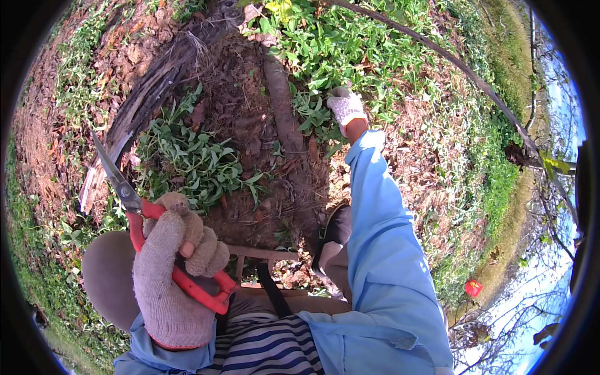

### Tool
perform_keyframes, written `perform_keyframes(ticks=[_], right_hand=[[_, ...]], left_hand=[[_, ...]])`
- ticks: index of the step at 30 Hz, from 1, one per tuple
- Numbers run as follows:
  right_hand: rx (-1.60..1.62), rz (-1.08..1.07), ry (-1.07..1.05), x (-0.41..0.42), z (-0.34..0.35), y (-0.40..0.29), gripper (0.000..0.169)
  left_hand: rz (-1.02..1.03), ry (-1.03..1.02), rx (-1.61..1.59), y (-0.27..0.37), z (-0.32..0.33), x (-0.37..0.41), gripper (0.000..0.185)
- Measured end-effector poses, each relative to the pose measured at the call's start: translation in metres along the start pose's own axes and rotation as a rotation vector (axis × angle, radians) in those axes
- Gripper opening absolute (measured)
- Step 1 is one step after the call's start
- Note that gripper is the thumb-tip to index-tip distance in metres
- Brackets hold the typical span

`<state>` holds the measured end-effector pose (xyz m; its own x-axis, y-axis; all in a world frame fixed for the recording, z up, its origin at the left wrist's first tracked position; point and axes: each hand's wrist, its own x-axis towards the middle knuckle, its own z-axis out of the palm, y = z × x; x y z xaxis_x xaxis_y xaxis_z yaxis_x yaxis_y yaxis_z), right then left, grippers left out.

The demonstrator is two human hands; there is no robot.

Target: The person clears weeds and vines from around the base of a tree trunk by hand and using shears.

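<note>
My left hand (180,272), in a worn knit glove, is wrapped around red-handled scissors (124,190). Their metal blades point up and to the left, lying close together. A bare fingertip shows at the glove. On the right, my right arm in a light blue sleeve reaches forward. My right hand (348,107), in a pale glove with an orange cuff, is among the low leafy green plants (323,61). Its fingers are partly hidden, and I cannot tell whether they grip a stem. Between my hands, a heap of leafy greens (201,164) lies on brown soil.
A weathered log (145,89) curves along the left. A thin bare branch (450,58) arches across the upper right. My shoe (337,225) and a wooden bar (262,252) are close to my body. A red object (473,288) shows far right. Dry leaves litter the ground.
</note>
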<state>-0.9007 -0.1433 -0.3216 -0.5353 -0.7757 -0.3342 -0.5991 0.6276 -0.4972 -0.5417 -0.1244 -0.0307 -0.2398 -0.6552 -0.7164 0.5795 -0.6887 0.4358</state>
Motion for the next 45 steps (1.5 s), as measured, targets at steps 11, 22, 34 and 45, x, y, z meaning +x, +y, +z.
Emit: perform_keyframes(ticks=[11, 22, 34, 45], right_hand=[[0.059, -0.483, -0.365, -0.120, 0.081, -0.142, 0.033], [-0.281, -0.334, -0.022, -0.057, 0.023, -0.121, 0.031], [-0.707, 0.147, -0.046, 0.056, -0.010, -0.019, 0.100], [-0.570, 0.199, -0.296, 0.123, 0.002, 0.011, 0.097]], left_hand=[[0.001, -0.037, -0.005, 0.003, 0.000, -0.014, 0.020], [0.021, -0.052, -0.035, 0.008, -0.005, -0.017, 0.018], [-0.004, 0.068, 0.019, 0.003, 0.007, 0.010, 0.019], [0.006, 0.110, 0.017, 0.004, 0.008, 0.029, 0.020]])
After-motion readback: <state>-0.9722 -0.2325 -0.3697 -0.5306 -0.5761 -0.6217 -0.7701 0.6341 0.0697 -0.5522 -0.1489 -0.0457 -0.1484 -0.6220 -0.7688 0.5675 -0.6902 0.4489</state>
